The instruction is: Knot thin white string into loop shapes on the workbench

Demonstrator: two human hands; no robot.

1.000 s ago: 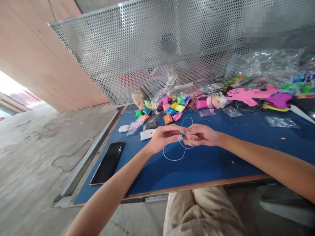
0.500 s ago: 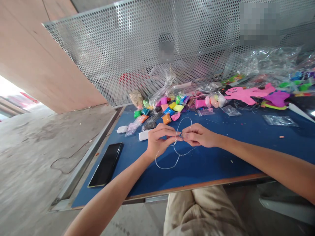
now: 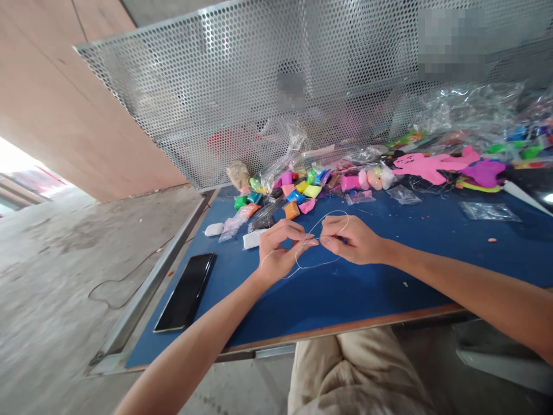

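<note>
Above the blue table, my left hand (image 3: 280, 249) pinches a thin, pale wire (image 3: 317, 266) between thumb and fingers. My right hand (image 3: 349, 237) is closed on the same wire, its fingertips almost meeting the left ones. Loops of the wire stand out above and below the fingers, one crossing the back of the right hand and another lying over the left. A twisted, thicker stretch shows by the left thumb. The exact point where the fingers grip is too small to make out.
A black phone (image 3: 185, 293) lies near the left edge of the blue table (image 3: 337, 305). Behind the hands are colourful clay packets (image 3: 291, 210), a white case (image 3: 214, 229) and a pink figure (image 3: 432, 166). A perforated metal panel (image 3: 242, 86) rises at the back.
The wire loops have shifted: the upper one now leans right over my right hand, and the large lower loop has turned and drawn closer to the fingers. Both hands stay almost in place.
</note>
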